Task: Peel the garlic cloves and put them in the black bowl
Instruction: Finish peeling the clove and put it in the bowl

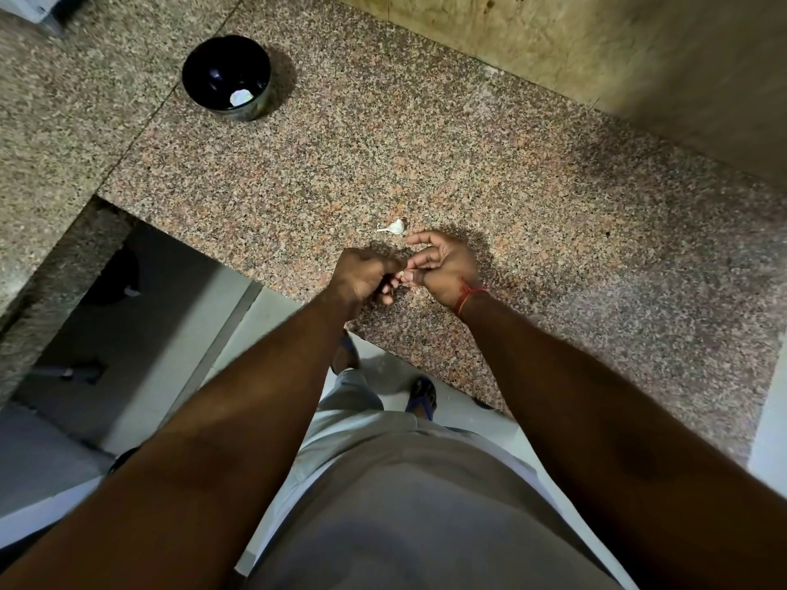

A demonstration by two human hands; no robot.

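Your fingers curl together over the speckled pink granite counter (468,155): your left hand (364,276) and right hand (445,268) pinch something small between them, too hidden to identify. A white garlic piece (394,226) lies just beyond. The round black bowl (200,76) sits far left, holding one pale clove (240,97). White floor tiles (451,404) show below.

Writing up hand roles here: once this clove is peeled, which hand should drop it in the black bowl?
Probably the left hand: the black bowl sits far on its side, so the right hand would have to cross over.
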